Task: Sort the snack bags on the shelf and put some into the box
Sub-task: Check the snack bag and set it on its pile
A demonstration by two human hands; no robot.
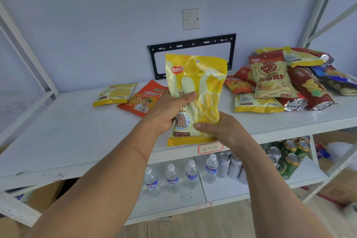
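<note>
I hold a yellow snack bag [195, 75] upright above the front edge of the white shelf [67, 131]. My left hand [170, 110] grips its left side, thumb across the front. My right hand [218, 129] grips its lower right corner. On the shelf behind lie a small yellow bag [114, 93] and an orange bag [141, 98], side by side. A heap of several snack bags [286, 81], red, yellow, beige and blue, sits at the right end of the shelf.
A black wall bracket [193, 44] hangs behind the shelf. The lower shelf carries water bottles [172, 177] and cans [286, 158]. Cardboard boxes [44, 197] stand below at the left and on the floor at the right. White shelf posts rise on both sides.
</note>
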